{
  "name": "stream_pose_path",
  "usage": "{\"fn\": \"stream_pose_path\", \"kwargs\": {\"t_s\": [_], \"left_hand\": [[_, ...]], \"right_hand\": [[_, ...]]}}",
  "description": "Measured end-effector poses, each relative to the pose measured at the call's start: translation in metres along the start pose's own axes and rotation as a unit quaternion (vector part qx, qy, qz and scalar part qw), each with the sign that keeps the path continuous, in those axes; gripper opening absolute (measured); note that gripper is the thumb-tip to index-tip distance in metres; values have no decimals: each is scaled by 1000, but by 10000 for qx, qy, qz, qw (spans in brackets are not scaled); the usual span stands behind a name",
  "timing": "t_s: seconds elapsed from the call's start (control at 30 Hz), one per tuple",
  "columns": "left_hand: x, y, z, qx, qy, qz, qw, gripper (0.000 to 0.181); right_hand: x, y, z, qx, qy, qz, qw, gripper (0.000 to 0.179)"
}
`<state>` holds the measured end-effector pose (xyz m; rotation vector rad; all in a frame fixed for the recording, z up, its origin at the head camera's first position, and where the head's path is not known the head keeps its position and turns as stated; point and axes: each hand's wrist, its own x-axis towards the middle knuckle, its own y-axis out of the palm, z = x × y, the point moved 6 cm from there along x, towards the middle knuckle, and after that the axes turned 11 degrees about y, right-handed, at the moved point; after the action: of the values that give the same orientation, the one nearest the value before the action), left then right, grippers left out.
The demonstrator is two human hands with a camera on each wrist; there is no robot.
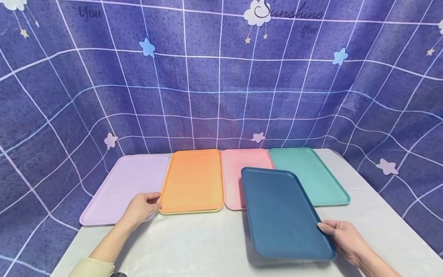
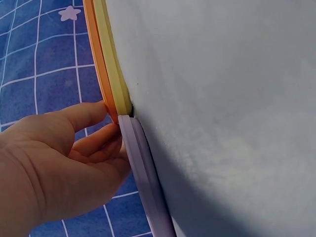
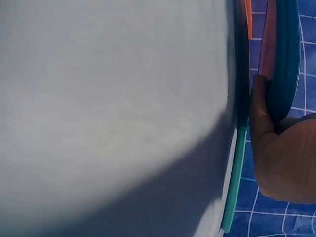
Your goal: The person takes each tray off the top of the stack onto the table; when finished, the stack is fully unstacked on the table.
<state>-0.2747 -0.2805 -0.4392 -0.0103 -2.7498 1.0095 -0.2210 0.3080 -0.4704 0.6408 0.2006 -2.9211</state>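
My right hand (image 1: 346, 239) grips the right edge of a dark blue tray (image 1: 280, 211), thumb over its rim. Tilted and raised above the table, that tray overlaps the pink tray (image 1: 232, 177) and the green tray (image 1: 304, 169) in the head view. In the right wrist view its blue side (image 3: 286, 59) rises from the hand. An orange tray (image 1: 194, 179) lies stacked on a yellow tray (image 2: 112, 59), mostly hidden beneath it. My left hand (image 1: 140, 209) touches the orange tray's left edge near the front corner, over the lavender tray (image 1: 138, 175), its fingers loosely bent.
Lavender, orange, pink and green trays lie in a row along the back of the white-covered table (image 1: 194, 242). A purple-blue curtain (image 1: 204, 77) with white grid lines, stars and clouds hangs behind the table and at its sides.
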Motion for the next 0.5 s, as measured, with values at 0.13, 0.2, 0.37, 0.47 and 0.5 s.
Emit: {"fn": "stream_pose_path", "kwargs": {"t_s": [0.13, 0.2, 0.37, 0.47, 0.5], "left_hand": [[0, 0, 1, -18, -26, 16, 10000, 46], [-1, 0, 0, -11, -30, 13, 10000, 46], [1, -1, -1, 8, -27, 23, 10000, 46], [2, -1, -1, 55, -28, 38, 10000, 46], [2, -1, 0, 75, -24, 42, 10000, 46]], "right_hand": [[-3, -1, -5, -64, 51, -65, 9999, 29], [-5, -2, -7, -126, 92, -146, 9998, 32], [-8, -3, -10, -292, 180, -327, 9989, 38], [-10, -3, -13, -247, 239, -301, 9990, 38], [-11, -3, -14, -207, 263, -258, 9991, 38]]}}
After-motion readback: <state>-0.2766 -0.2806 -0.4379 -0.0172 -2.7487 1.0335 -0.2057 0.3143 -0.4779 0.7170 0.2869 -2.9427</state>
